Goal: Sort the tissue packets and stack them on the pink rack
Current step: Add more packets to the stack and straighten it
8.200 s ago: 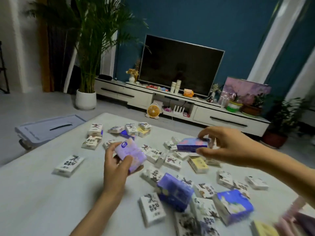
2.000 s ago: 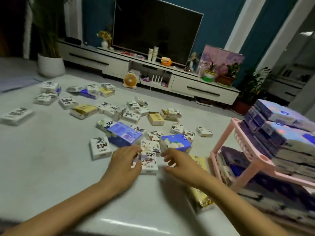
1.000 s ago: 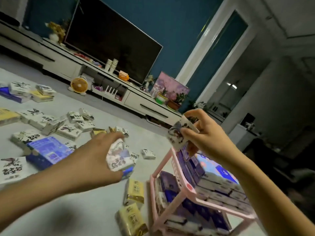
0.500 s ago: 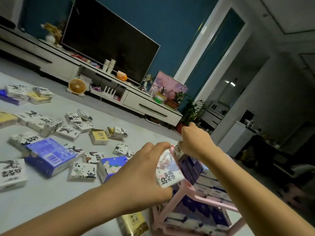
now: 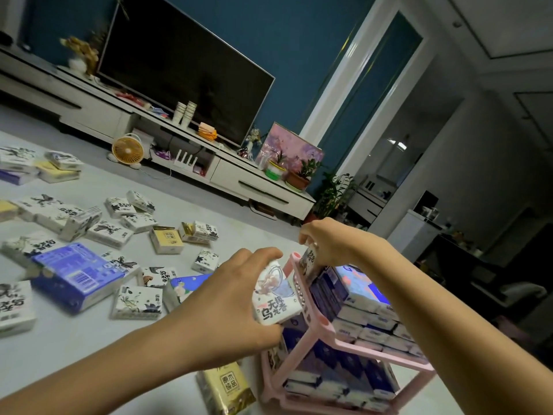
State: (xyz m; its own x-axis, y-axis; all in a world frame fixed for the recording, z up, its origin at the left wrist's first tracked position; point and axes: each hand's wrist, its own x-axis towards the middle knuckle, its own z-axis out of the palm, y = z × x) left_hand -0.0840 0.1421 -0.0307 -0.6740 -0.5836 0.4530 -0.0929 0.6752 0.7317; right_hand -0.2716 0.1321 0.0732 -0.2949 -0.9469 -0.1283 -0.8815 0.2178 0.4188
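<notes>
The pink rack (image 5: 312,339) stands at the lower right, its two shelves stacked with blue and white tissue packets (image 5: 356,298). My left hand (image 5: 227,301) grips a white packet with black lettering (image 5: 275,298) just left of the rack's near corner post. My right hand (image 5: 332,241) pinches another white packet (image 5: 309,260) upright at the far end of the top shelf, against the stacked packets. Several white, yellow and blue packets (image 5: 136,302) lie scattered on the grey surface to the left.
A large blue packet (image 5: 74,274) lies at the left. A yellow packet (image 5: 229,387) sits by the rack's foot. Behind stand a TV cabinet (image 5: 257,181), a small orange fan (image 5: 127,149) and potted plants (image 5: 299,178).
My right hand has lowered its white packet onto the end of the rack's top shelf. My left hand has carried its packet rightward up to the rack's corner.
</notes>
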